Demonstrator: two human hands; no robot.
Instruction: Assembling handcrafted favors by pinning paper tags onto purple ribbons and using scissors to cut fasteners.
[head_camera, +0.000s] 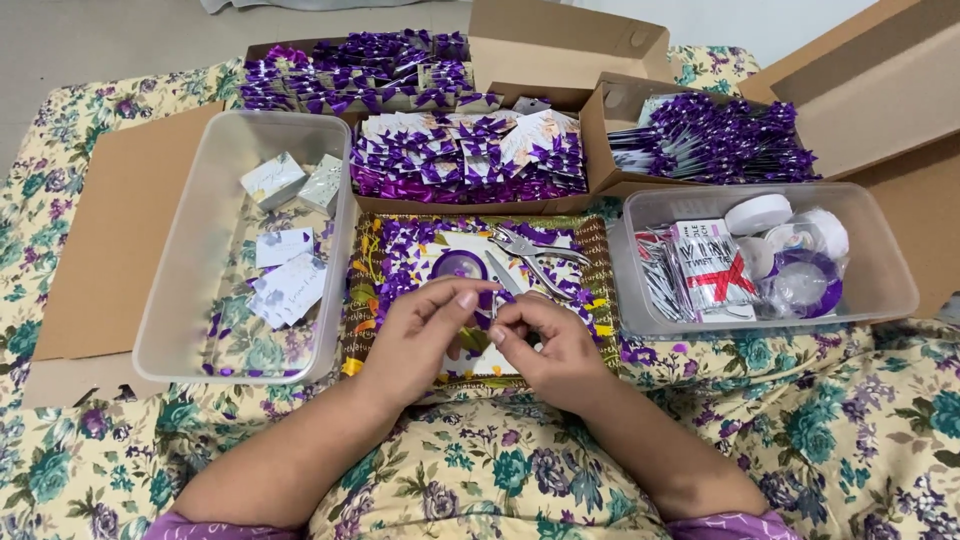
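Floral bedsheet, teal & purple blooms on cream, spreads under and round the hands. Beyond the boxes: pale grey tiled floor, top left; white wall, top right. Even, soft light.

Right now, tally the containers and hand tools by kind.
Clear plastic tubs: 2, left, right
Open cardboard boxes of purple bows: 3, back left, middle, right
Metal pliers-type tool: 1
Total: 6

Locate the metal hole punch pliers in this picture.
In the head view, the hole punch pliers lie on the patterned tray at centre, just beyond the right hand, beside a purple ribbon roll.
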